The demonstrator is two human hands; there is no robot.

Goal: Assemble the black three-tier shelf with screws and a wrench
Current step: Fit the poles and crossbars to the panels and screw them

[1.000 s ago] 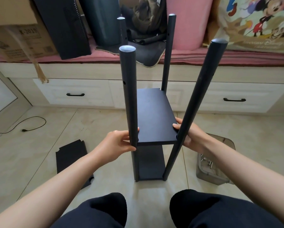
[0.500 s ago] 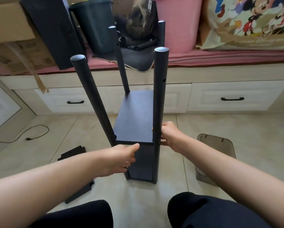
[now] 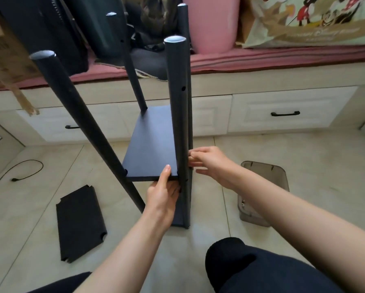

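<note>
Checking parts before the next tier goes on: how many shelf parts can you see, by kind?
Black posts, standing in the frame: 4
Boards fitted between the posts: 2, middle board, bottom board
Loose board on the floor: 1
Total: 7

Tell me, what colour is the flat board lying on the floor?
Black. The loose board shows best in the head view, lying left of the shelf frame.

Right hand's (image 3: 209, 163) fingertips behind the near post (image 3: 178, 115)
</note>
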